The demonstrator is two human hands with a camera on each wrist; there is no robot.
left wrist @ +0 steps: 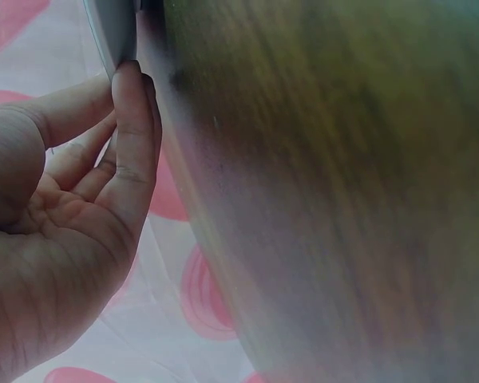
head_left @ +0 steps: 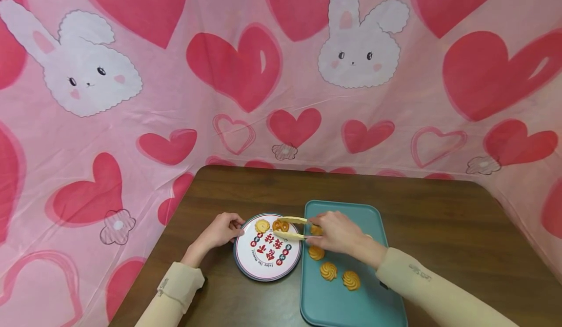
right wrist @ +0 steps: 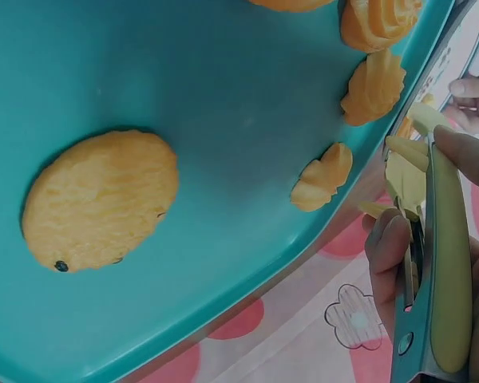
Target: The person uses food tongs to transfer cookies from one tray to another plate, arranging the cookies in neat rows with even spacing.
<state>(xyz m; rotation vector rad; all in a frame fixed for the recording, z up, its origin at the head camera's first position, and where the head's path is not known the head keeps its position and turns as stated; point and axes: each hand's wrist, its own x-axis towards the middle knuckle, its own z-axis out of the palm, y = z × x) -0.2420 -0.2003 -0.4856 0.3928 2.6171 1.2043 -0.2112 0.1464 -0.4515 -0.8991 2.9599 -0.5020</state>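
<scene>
A round white plate (head_left: pixel 245 255) with a dark rim and red lettering lies on the table; my left hand (head_left: pixel 221 230) pinches its left edge between thumb and fingers, also seen by the left hand (left wrist: pixel 72 207) in the left wrist view. My right hand (head_left: pixel 340 232) grips yellow-handled tongs (head_left: pixel 293 219), whose two spread arms reach left over the plate. Between their tips is a brown pretzel-shaped cookie (head_left: pixel 281 226) on the plate; whether the tips touch it I cannot tell. Left of it sits a pale round cookie (head_left: pixel 262 226). Fingers hide part of the tray.
A teal tray (head_left: pixel 351 312) stands right of the plate under my right forearm. Several swirl cookies, including one (head_left: pixel 328 271) near its left side, lie on it. The right wrist view shows a large oval cookie (right wrist: pixel 104 199) there. A heart-patterned cloth (head_left: pixel 303 88) hangs behind the wooden table (head_left: pixel 254 185).
</scene>
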